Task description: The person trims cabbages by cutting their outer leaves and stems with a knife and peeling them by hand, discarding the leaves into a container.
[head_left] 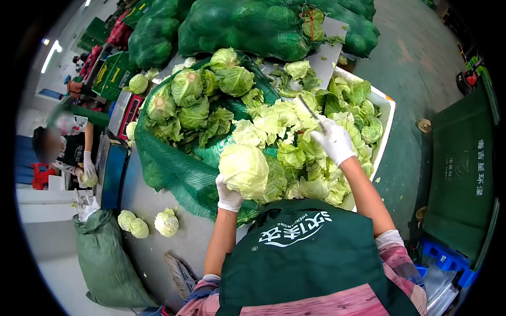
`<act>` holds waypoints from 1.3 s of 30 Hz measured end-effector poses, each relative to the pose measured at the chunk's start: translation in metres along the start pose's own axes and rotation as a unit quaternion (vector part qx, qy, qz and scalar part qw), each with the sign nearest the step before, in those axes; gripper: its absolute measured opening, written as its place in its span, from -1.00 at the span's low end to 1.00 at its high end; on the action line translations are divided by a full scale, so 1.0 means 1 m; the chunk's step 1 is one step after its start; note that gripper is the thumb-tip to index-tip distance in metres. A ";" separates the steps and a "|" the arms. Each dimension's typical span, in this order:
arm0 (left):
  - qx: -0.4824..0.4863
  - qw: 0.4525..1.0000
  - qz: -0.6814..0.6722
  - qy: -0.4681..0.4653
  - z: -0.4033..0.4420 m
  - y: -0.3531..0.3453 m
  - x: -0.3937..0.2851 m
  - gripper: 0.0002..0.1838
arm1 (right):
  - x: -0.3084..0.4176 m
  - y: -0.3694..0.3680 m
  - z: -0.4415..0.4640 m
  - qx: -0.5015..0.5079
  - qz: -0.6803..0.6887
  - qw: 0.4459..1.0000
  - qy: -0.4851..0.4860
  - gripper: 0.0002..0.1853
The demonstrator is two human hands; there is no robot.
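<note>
A pale green cabbage rests in my gloved left hand, whose fingers wrap round its lower left side. My gloved right hand is closed on the handle of a knife, its blade pointing up and left over loose leaves. Below and around the right hand lie many cut cabbage leaves, some in a white foam box. Beyond the left hand, several whole cabbages sit on an open green mesh bag.
Full mesh sacks of cabbages lie at the back. Trimmed cabbages sit on the metal table at left. A co-worker stands at far left beside a scale. A large green bin stands at right.
</note>
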State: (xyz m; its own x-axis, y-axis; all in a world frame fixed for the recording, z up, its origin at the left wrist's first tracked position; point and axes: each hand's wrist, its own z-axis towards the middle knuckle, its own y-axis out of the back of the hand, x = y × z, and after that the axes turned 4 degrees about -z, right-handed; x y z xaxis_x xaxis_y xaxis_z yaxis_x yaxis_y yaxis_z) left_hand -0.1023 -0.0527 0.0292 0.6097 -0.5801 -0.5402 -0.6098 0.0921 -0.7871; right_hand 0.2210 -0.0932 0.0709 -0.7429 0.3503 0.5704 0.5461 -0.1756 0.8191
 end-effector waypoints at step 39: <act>-0.758 0.309 0.557 -0.141 -0.134 0.176 -0.251 -0.08 | -0.014 -0.089 -0.064 0.267 0.287 0.916 -0.088 -0.59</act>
State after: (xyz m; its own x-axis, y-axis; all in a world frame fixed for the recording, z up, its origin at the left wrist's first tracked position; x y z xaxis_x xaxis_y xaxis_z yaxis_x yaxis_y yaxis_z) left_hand -0.4308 0.0006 0.0663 -0.5168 -0.7582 -0.3976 0.0718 -0.5012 0.8624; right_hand 0.1578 -0.1417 -0.0061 -0.2259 0.4928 0.8403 0.9734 0.0807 0.2144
